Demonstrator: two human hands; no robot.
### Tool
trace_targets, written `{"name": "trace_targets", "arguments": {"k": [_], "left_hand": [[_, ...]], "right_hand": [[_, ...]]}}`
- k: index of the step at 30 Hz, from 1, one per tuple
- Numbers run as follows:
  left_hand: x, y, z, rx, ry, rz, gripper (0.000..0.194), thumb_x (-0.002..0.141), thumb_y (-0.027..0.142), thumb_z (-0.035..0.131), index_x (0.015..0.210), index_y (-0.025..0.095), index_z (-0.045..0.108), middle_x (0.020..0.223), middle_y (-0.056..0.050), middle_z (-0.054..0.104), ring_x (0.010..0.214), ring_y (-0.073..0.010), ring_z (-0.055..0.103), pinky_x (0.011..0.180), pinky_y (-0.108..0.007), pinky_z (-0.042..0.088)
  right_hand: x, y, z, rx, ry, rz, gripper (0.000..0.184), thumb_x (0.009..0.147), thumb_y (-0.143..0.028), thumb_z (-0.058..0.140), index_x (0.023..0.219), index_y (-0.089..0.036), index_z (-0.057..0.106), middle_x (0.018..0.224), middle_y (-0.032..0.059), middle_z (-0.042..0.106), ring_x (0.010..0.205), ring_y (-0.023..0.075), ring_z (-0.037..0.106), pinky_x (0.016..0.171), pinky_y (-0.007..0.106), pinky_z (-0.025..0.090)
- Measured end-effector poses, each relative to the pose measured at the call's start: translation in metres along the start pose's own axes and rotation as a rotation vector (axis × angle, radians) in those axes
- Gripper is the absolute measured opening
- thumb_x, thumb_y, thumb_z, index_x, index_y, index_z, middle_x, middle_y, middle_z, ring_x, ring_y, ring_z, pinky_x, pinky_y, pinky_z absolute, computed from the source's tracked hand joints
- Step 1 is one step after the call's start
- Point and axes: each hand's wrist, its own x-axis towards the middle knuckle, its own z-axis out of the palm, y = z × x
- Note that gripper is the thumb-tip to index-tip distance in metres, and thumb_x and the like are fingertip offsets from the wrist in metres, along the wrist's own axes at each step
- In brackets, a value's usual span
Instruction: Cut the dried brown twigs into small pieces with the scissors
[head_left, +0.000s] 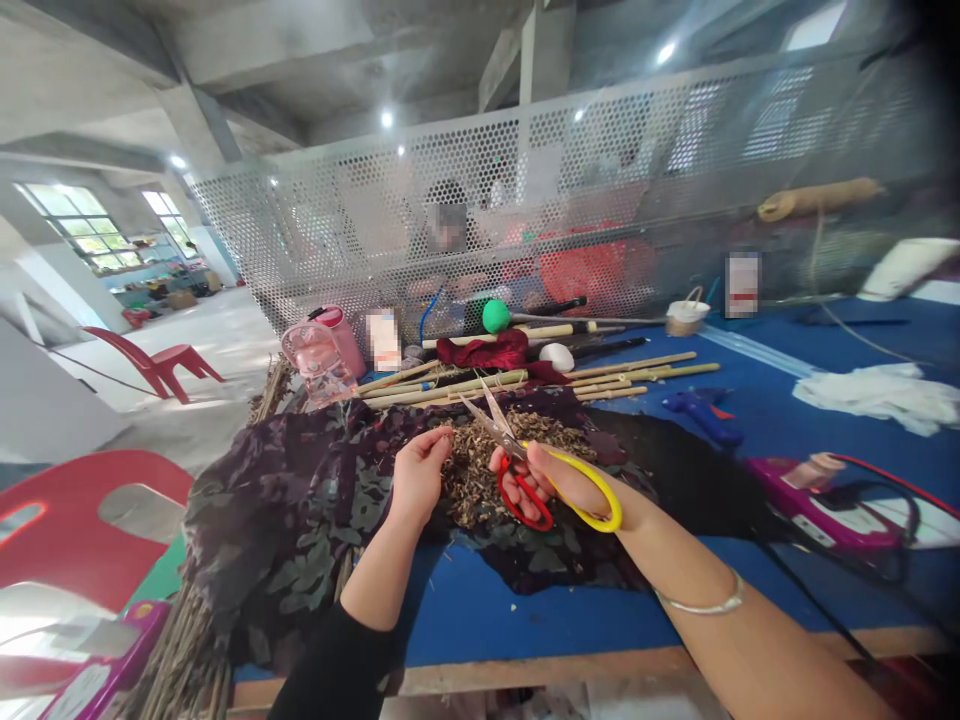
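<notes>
My right hand [551, 480] grips a pair of scissors [495, 425] with one red and one yellow handle loop. The blades point up and away from me, spread slightly apart. My left hand [420, 470] is closed in a pinch just left of the blades; whatever its fingertips hold is too small to make out. Beneath and between both hands lies a heap of small brown dried cut pieces [469, 490]. The heap rests on a dark floral-patterned cloth [292, 520], which covers part of the blue tabletop [465, 610].
Behind the heap lie several sticks [645, 375], a dark red cloth [484, 350] and a green ball [496, 315]. A pink bottle [341, 340] stands back left. To the right are a blue glue gun [701, 415], white gloves [881, 392] and a purple device [810, 510]. A perforated panel [337, 220] stands behind.
</notes>
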Motion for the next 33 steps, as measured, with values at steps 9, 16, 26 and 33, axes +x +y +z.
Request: {"name": "trace_targets", "arguments": {"k": [9,16,26,33], "left_hand": [[-0.017,0.022,0.013,-0.571,-0.091,-0.114,0.043,0.057,0.02,0.078,0.091,0.019,0.05,0.069,0.004,0.062,0.069,-0.0077,0.06,0.078,-0.026,0.046],[-0.019,0.019,0.014,-0.482,-0.131,-0.044,0.039,0.063,0.021,0.074,0.088,0.021,0.043,0.07,0.005,0.063,0.064,-0.0077,0.06,0.069,-0.023,0.046],[-0.025,0.023,0.018,-0.544,-0.149,-0.071,0.037,0.061,0.016,0.074,0.079,0.02,0.042,0.066,0.006,0.061,0.063,-0.0068,0.059,0.069,-0.022,0.046],[-0.029,0.023,0.024,-0.647,-0.132,-0.12,0.036,0.059,0.013,0.074,0.079,0.019,0.045,0.067,0.006,0.059,0.068,-0.0074,0.06,0.073,-0.022,0.047]], "right_hand": [[0.005,-0.007,0.014,-0.849,0.43,-0.075,0.057,0.071,-0.058,0.059,0.11,-0.017,0.052,0.076,0.0037,0.06,0.065,0.0167,0.055,0.059,0.027,0.041],[0.007,-0.003,0.023,-1.155,0.49,-0.133,0.064,0.066,-0.054,0.066,0.115,-0.017,0.05,0.107,0.0119,0.059,0.096,0.026,0.058,0.082,0.037,0.044],[0.014,0.007,0.027,-1.181,0.548,-0.251,0.077,0.059,-0.065,0.066,0.114,-0.015,0.049,0.095,0.0113,0.057,0.091,0.0277,0.054,0.08,0.043,0.044],[0.016,0.008,0.032,-1.158,0.551,-0.269,0.076,0.063,-0.064,0.064,0.118,-0.014,0.046,0.099,0.0124,0.055,0.094,0.0286,0.053,0.083,0.044,0.044]]}}
